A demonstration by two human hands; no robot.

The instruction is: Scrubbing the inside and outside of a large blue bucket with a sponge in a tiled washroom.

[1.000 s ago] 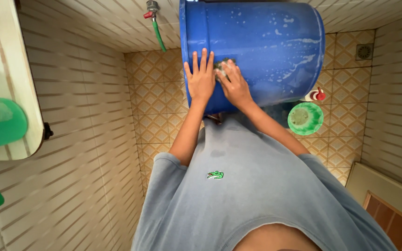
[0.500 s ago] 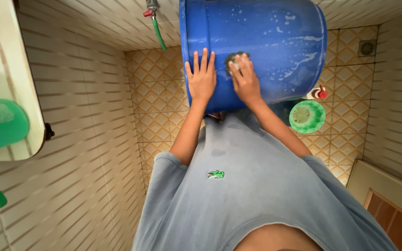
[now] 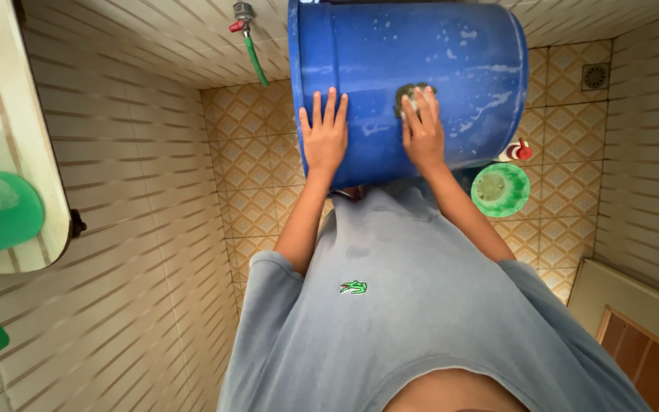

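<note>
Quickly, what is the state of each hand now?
Left hand: open, flat on the blue bucket.
Right hand: presses a green scrub pad on the bucket.

A home bathroom or wash area, tiled throughout: striped beige wall tiles (image 3: 139,252) and a diamond-patterned floor (image 3: 257,172). A wall tap (image 3: 242,14) with a green hose (image 3: 256,61), a floor drain (image 3: 595,75) and a large soapy blue bucket (image 3: 406,76) indicate washing.

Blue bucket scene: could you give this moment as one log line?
left hand: flat on blue bucket | right hand: pressing green scrub pad on it | suds on bucket
</note>
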